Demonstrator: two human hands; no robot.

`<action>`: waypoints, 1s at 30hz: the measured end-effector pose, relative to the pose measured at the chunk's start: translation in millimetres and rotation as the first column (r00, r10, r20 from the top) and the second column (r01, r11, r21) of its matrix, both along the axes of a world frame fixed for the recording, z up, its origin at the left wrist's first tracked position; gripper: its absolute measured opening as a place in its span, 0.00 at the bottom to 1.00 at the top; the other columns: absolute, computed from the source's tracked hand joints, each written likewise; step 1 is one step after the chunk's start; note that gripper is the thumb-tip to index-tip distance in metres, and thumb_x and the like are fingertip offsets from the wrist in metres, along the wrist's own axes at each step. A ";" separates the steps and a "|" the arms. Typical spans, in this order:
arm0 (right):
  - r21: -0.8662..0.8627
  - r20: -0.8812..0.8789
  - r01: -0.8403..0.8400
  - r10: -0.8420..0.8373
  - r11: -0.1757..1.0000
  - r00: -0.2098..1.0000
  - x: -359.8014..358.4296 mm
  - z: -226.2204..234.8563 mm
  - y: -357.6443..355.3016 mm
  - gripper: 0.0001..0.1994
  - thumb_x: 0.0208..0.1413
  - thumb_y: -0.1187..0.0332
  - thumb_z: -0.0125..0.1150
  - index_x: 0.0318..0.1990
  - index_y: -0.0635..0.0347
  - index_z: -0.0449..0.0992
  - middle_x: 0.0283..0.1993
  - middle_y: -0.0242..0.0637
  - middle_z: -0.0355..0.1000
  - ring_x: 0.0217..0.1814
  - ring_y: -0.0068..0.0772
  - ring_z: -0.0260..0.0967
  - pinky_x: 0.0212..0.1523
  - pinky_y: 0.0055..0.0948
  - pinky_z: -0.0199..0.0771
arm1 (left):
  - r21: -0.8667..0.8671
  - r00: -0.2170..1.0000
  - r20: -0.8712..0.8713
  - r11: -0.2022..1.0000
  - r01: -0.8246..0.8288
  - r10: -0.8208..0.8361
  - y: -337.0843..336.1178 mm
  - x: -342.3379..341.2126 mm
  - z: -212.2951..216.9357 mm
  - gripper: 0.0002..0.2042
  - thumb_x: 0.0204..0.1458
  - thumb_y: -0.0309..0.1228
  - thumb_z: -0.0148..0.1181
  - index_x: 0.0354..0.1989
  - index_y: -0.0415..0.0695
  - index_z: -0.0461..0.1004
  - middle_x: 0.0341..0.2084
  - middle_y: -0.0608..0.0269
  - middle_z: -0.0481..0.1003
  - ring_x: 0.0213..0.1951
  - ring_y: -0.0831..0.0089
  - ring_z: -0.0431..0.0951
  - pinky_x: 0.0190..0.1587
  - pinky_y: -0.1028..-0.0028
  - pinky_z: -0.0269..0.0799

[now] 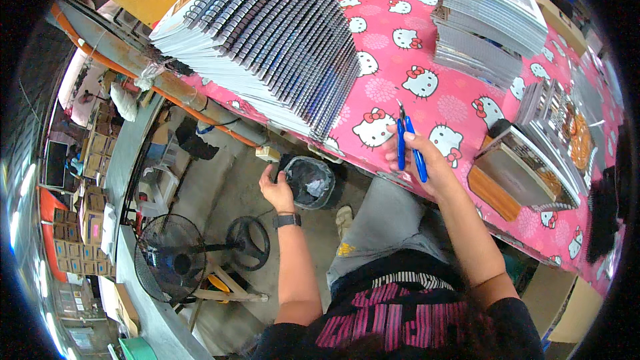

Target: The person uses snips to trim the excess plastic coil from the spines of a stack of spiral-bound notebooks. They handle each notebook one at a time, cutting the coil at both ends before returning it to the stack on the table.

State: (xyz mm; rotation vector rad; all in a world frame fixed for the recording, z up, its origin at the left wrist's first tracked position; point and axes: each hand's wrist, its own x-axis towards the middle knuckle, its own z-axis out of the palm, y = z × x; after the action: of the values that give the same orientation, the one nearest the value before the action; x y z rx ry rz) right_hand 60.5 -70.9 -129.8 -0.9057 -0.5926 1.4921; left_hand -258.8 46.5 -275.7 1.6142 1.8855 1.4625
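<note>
Head view: right hand (433, 163) holds blue-handled pliers (401, 147), tips pointing away; left hand (277, 191), half-curled, hangs near bin (300, 171).

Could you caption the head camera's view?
Right hand holding blue-handled pliers by a pink tablecloth bearing spiral-bound books; left hand near a bin.

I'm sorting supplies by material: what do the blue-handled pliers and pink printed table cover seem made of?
The blue-handled pliers in the right hand seem to have glossy plastic grips, given their smooth, bright colour; the slim grey tip suggests metal. The pink printed table cover looks like smooth vinyl or coated cloth, its print flat and even.
</note>
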 end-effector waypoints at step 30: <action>0.191 0.303 -0.195 0.131 0.962 0.944 -19.8 2.5 -27.4 0.22 0.55 0.59 0.49 0.55 0.58 0.60 0.35 0.33 0.65 0.33 0.22 0.62 0.30 0.23 0.64 | 0.196 0.784 0.380 0.871 0.450 -0.491 -81.9 82.6 102.9 0.09 0.47 0.26 0.57 0.37 0.39 0.72 0.34 0.64 0.71 0.33 0.78 0.69 0.35 0.79 0.66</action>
State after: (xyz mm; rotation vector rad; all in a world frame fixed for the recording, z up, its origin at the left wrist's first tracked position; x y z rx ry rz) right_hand 40.6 -98.3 -127.4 -0.9236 -1.0490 1.4171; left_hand -176.2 -35.4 -172.8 1.5065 1.0875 1.5256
